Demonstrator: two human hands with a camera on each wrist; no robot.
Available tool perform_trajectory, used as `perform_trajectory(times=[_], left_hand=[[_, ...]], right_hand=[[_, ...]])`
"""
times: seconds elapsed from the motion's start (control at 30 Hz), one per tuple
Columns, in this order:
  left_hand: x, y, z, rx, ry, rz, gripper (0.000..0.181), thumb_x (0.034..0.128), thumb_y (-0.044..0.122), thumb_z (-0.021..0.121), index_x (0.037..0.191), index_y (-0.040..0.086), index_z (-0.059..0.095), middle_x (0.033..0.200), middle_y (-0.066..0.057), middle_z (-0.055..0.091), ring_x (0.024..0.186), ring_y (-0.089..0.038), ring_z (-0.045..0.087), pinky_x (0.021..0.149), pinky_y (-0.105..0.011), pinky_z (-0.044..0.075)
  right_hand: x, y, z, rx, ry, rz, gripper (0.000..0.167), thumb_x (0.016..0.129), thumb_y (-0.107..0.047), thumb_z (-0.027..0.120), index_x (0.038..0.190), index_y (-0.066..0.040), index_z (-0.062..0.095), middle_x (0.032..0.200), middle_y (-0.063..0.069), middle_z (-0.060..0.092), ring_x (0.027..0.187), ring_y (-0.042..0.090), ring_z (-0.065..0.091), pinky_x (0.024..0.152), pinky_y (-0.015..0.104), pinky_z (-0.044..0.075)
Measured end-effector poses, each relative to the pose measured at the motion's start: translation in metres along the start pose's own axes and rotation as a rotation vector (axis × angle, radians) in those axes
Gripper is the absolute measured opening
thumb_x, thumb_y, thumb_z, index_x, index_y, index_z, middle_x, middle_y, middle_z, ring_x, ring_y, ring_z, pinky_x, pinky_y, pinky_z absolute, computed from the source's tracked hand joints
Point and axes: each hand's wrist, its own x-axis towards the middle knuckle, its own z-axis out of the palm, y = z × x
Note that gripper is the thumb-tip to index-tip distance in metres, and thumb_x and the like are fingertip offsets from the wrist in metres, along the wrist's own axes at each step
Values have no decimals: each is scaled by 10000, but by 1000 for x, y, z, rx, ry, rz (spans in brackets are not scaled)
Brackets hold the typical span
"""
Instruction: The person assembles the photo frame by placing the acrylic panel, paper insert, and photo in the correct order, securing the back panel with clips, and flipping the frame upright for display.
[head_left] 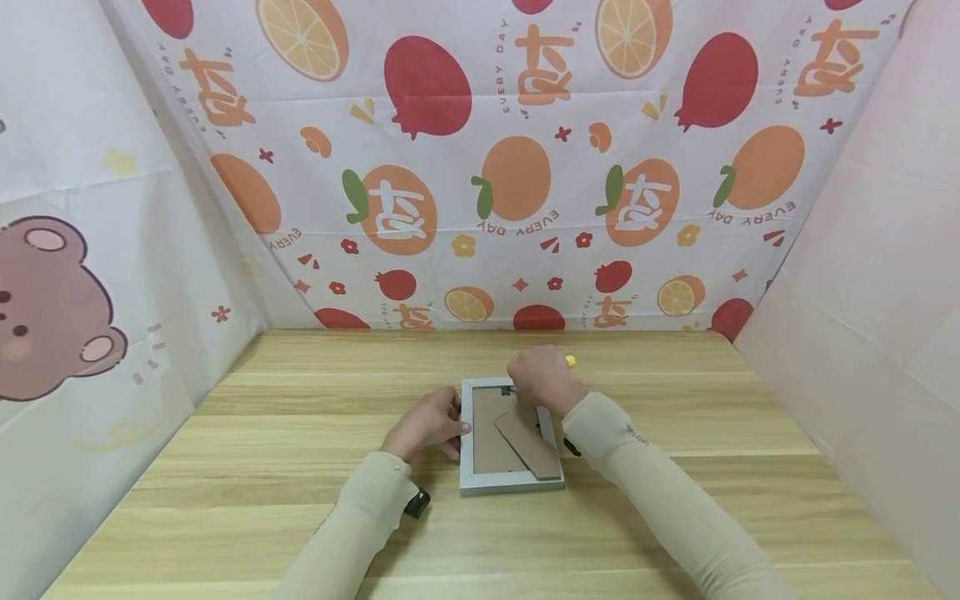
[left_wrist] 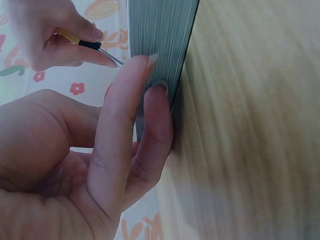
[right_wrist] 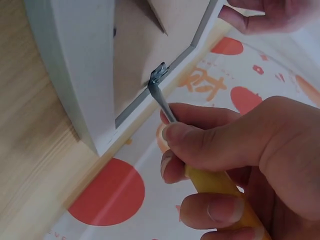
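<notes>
A silver-grey picture frame (head_left: 467,454) lies face down on the wooden table, its brown backing board (head_left: 486,442) upward. Slanting across the board is a brown easel stand (head_left: 531,448). My left hand (head_left: 429,427) holds the frame's left side, thumb at the upper edge and fingers (left_wrist: 117,135) against the outer side. At the far end, my right hand (head_left: 546,379) grips a screwdriver (right_wrist: 215,182) with a yellow handle. Its flat metal tip touches a small dark metal clip (right_wrist: 158,73) at the inner edge of the frame.
Behind the table (head_left: 300,467) hangs a white cloth (head_left: 517,242) printed with fruit. A cloth with a bear print (head_left: 52,308) closes the left side, and a pale cloth (head_left: 862,317) the right. Dark straps sit near both wrists.
</notes>
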Motion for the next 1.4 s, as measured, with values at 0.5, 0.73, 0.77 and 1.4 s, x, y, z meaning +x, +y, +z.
perform_trajectory(times=[0.5, 0.73, 0.77, 1.4], left_hand=[[0, 0, -1, 4, 0, -15, 224, 965, -5, 679, 1138, -47, 543, 902, -180, 689, 665, -245, 694, 565, -330, 656], [2, -1, 0, 7, -15, -13, 255, 967, -6, 680, 1157, -66, 520, 918, -187, 678, 640, -233, 693, 560, -329, 656], [2, -1, 0, 9, -19, -11, 263, 968, -5, 680, 1162, -70, 515, 923, -190, 676, 633, -232, 692, 558, -330, 656], [1, 0, -2, 2, -33, -38, 270, 974, 4, 672, 1184, -45, 509, 947, -188, 669, 670, -249, 700, 582, -331, 662]], right_hand=[[1, -1, -2, 13, 15, 10, 226, 1013, -155, 636, 804, -126, 717, 606, -29, 371, 565, 126, 363, 465, 242, 305], [0, 14, -1, 180, -30, 18, 112, 950, -116, 724, 858, -136, 785, 738, -45, 654, 618, 114, 454, 493, 220, 335], [-2, 16, -1, 216, -38, 18, 92, 941, -111, 737, 890, -147, 805, 799, -34, 706, 640, 117, 476, 501, 218, 341], [-36, 7, -18, 526, -34, -49, 269, 934, -56, 728, 1148, -197, 807, 1122, -50, 786, 811, 111, 582, 614, 226, 462]])
